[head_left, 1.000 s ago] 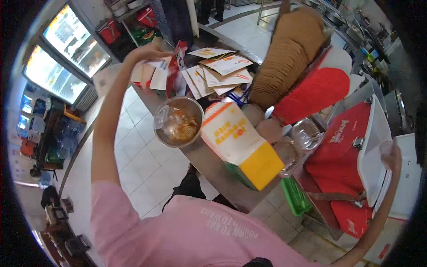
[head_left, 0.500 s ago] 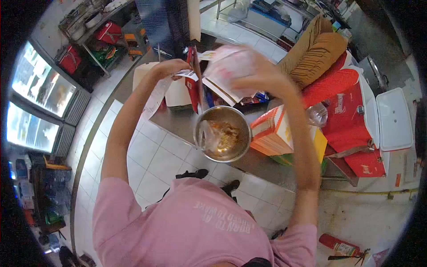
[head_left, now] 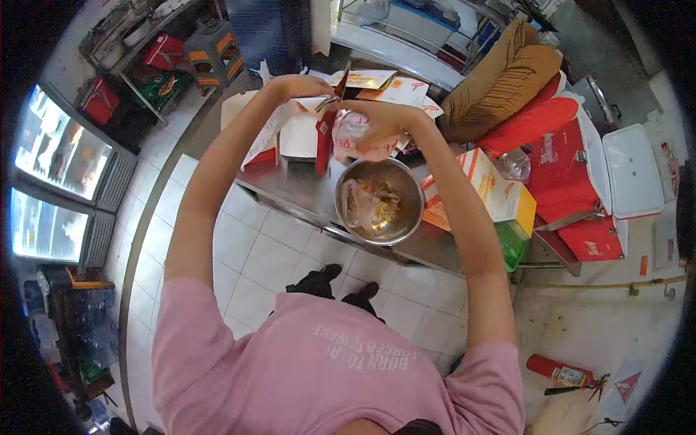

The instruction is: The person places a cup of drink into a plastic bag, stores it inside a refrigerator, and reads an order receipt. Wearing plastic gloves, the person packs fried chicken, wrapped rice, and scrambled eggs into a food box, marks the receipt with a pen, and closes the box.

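Observation:
My left hand (head_left: 307,87) is closed at the upper edge of a red panel (head_left: 325,141), its fingertips partly hidden. A long white printed paper slip (head_left: 272,125) hangs beneath this hand and forearm and appears pinched in it. My right hand (head_left: 384,122) is wrapped round a clear plastic bag with red print (head_left: 351,135), just right of the panel. Below the bag, a steel bowl (head_left: 416,210) stands near the counter's front edge. Inside it are brownish-yellow scraps (head_left: 386,206) and a crumpled clear plastic bag (head_left: 355,205).
Flat printed cartons (head_left: 395,90) lie behind my hands. An orange-and-white box (head_left: 482,177) is right of the bowl, near a red delivery bag (head_left: 554,174) and a brown cushion-like pad (head_left: 500,80). A fire extinguisher (head_left: 558,370) is at lower right.
My right hand has brought the printed plastic bag down and left, close to the red panel. My left hand has shifted slightly up and right. The camera view has shifted.

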Demonstrator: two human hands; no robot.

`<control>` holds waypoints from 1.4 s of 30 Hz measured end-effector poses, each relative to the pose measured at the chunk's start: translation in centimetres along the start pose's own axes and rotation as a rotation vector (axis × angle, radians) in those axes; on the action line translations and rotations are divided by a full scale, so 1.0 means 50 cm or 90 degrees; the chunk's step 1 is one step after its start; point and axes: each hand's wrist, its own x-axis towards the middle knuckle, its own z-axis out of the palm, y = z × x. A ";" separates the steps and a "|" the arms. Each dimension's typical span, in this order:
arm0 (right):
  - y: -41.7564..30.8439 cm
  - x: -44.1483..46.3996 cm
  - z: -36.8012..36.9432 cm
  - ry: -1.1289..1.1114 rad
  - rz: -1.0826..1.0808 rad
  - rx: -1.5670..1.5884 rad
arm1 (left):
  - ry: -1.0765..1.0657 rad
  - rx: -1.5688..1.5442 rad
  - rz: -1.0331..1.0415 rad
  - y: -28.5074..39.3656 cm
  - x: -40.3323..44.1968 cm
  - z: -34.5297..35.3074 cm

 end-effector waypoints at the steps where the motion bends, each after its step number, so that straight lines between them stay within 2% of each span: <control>1: 0.013 0.003 0.010 -0.017 0.023 -0.054 | 0.004 -0.007 -0.038 0.012 0.001 0.006; 3: 0.027 0.012 0.025 -0.012 0.143 -0.038 | -0.044 0.030 0.174 -0.003 0.006 0.003; 5: 0.032 -0.001 0.026 0.012 0.143 -0.092 | -0.093 0.083 0.274 -0.015 0.027 -0.002; 6: 0.002 -0.005 0.011 0.017 0.182 -0.109 | -0.118 0.118 0.267 0.004 0.034 -0.005; 8: -0.058 0.007 -0.008 0.024 0.257 -0.143 | -0.130 0.183 0.113 0.094 0.025 -0.006; 10: -0.027 0.028 0.001 -0.001 0.273 -0.128 | -0.103 0.240 -0.179 0.227 -0.015 0.007; 11: 0.050 0.061 0.012 -0.026 0.252 -0.094 | -0.140 0.318 0.171 0.169 0.003 -0.025; 12: 0.106 0.083 0.019 -0.048 0.232 -0.062 | -0.110 0.176 0.100 0.139 0.036 -0.049; 14: 0.138 0.090 0.030 -0.007 0.145 -0.139 | -0.010 0.359 0.184 0.267 -0.068 -0.086; 15: 0.154 0.093 0.039 0.023 0.123 -0.188 | -0.022 0.368 0.107 0.301 -0.078 -0.113; 16: 0.135 0.084 0.035 0.054 0.103 -0.238 | -0.001 0.349 0.120 0.299 -0.085 -0.137; 17: 0.122 0.046 0.037 0.149 0.133 -0.105 | 0.020 0.330 0.134 0.298 -0.092 -0.161; 18: 0.084 0.020 0.026 0.178 0.157 -0.053 | 0.067 0.282 0.241 0.266 -0.105 -0.206; 19: 0.051 -0.007 0.016 0.218 0.191 0.002 | 0.024 0.091 0.294 0.294 -0.147 -0.210; 20: 0.026 -0.045 0.009 0.266 0.236 0.055 | 0.094 0.203 0.325 0.289 -0.149 -0.225; 22: -0.006 -0.140 0.011 0.437 0.240 0.058 | 0.258 0.432 0.353 0.281 -0.147 -0.255; 24: -0.068 -0.270 0.032 0.545 0.298 0.390 | 0.241 0.391 0.309 0.404 -0.242 -0.144; 25: -0.096 -0.347 0.065 0.647 0.239 0.477 | 0.234 0.370 0.287 0.467 -0.289 -0.086; 27: -0.188 -0.475 0.135 0.856 0.071 0.595 | 0.094 0.513 0.105 0.541 -0.292 -0.033; 30: -0.415 -0.638 0.238 1.396 0.054 0.538 | -0.028 0.574 0.462 0.611 -0.307 0.126; 32: -0.532 -0.750 0.327 1.446 0.137 0.312 | -0.099 0.594 0.692 0.672 -0.345 0.248; 33: -0.592 -0.790 0.373 1.459 0.187 0.205 | -0.195 0.616 0.657 0.722 -0.373 0.313; 34: -0.654 -0.811 0.416 1.367 0.358 0.066 | -0.283 0.646 0.616 0.770 -0.407 0.371; 36: -0.766 -0.846 0.511 1.133 0.684 -0.150 | -0.439 0.555 0.879 0.833 -0.462 0.510; 38: -0.888 -0.828 0.615 1.005 0.873 0.247 | -0.584 0.549 1.041 0.900 -0.555 0.649; 40: -0.978 -0.814 0.795 0.957 0.917 0.295 | -0.728 0.477 1.119 0.959 -0.662 0.777; 42: -1.056 -0.780 0.973 0.992 0.892 0.443 | -0.906 0.351 1.204 0.992 -0.762 0.912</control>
